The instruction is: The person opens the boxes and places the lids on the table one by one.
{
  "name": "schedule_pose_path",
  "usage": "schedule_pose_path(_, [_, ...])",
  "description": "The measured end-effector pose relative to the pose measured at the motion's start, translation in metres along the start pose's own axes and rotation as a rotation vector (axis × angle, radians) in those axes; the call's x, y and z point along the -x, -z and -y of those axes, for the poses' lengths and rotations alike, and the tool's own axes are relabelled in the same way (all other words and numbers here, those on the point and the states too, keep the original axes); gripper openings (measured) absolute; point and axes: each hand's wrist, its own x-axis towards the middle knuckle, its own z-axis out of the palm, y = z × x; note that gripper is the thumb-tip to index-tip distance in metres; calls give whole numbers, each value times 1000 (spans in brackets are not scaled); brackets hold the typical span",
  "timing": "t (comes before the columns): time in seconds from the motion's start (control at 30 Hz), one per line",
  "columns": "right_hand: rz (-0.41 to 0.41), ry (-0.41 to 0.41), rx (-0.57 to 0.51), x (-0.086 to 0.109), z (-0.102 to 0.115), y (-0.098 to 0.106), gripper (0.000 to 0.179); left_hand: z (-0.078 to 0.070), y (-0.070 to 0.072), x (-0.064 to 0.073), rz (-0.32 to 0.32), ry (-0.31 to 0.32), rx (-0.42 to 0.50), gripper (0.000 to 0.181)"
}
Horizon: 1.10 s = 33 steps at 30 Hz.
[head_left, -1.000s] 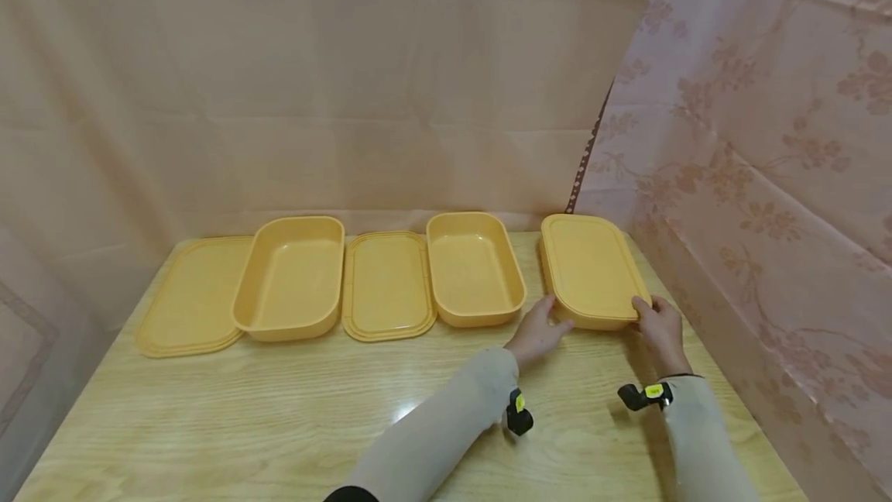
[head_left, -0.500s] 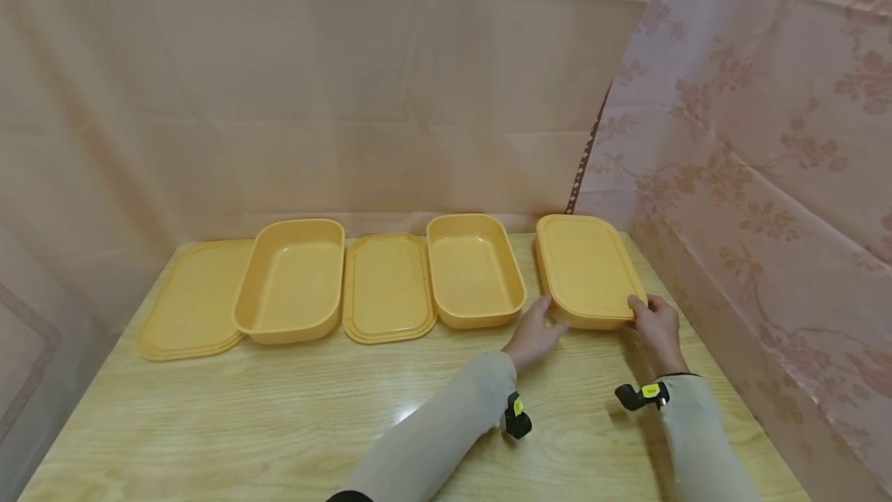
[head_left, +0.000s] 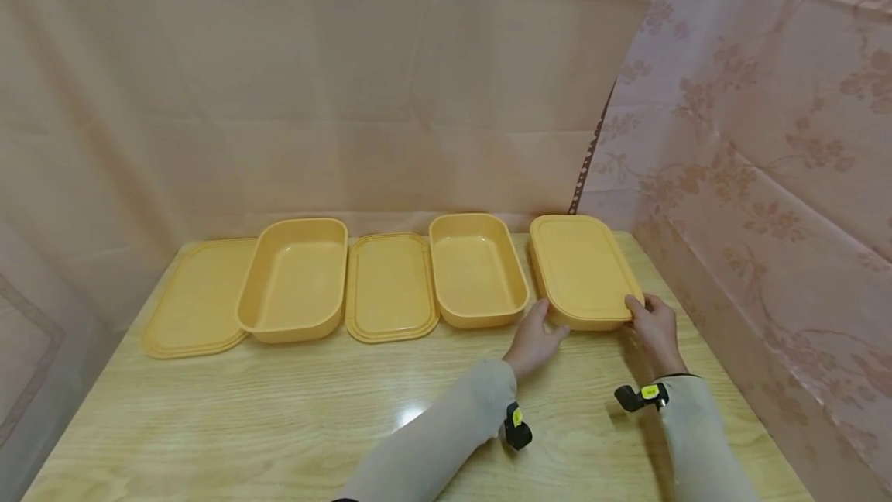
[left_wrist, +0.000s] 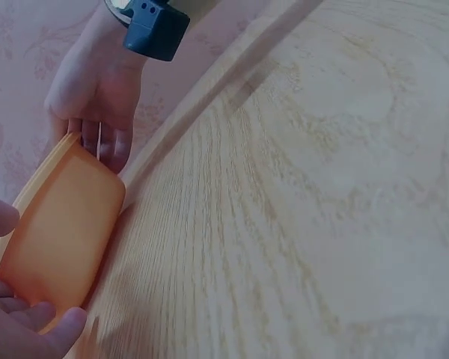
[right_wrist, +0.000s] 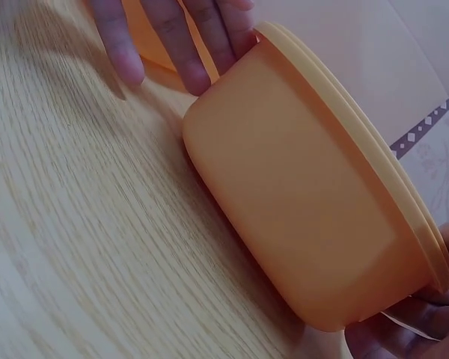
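A yellow plastic food container with its lid on (head_left: 585,269) stands at the right end of a row on the table. My left hand (head_left: 535,339) touches its near left corner with extended fingers. At the near right corner, my right hand (head_left: 655,328) holds the container, thumb on the lid's edge and fingers against the side. In the left wrist view, the container's near wall (left_wrist: 60,232) lies between both hands. The right wrist view shows the lid's rim (right_wrist: 359,157) seated along the top of the wall, with the left fingers (right_wrist: 172,45) by the far corner.
Left of the lidded container stand an uncovered yellow container (head_left: 477,273), a flat lid (head_left: 390,289), a larger uncovered container (head_left: 296,281) and a larger lid (head_left: 198,300) partly behind it. A beige curtain (head_left: 348,99) hangs behind the wooden table (head_left: 279,417); a floral cloth (head_left: 766,177) hangs at right.
The lidded container has slid slightly left, towards the uncovered one, with my right hand moving along. My left hand stays at its corner. The other containers and lids keep their places.
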Motion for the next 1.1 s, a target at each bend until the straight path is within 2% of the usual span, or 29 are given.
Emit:
schedule_pose_path(0.3, [9, 17, 2, 3, 2, -3, 52, 1, 1, 6, -29, 0, 11, 65])
schedule_pose_path(0.63, [16, 2, 19, 2, 1, -7, 51, 6, -1, 5, -62, 10, 24, 66])
schedule_pose_path(0.87, [20, 23, 6, 2, 0, -8, 51, 5, -1, 8, -84, 1, 29, 64])
schedule_pose_path(1.1, [26, 24, 25, 4, 0, -10, 51, 5, 2, 12, -85, 3, 21, 64])
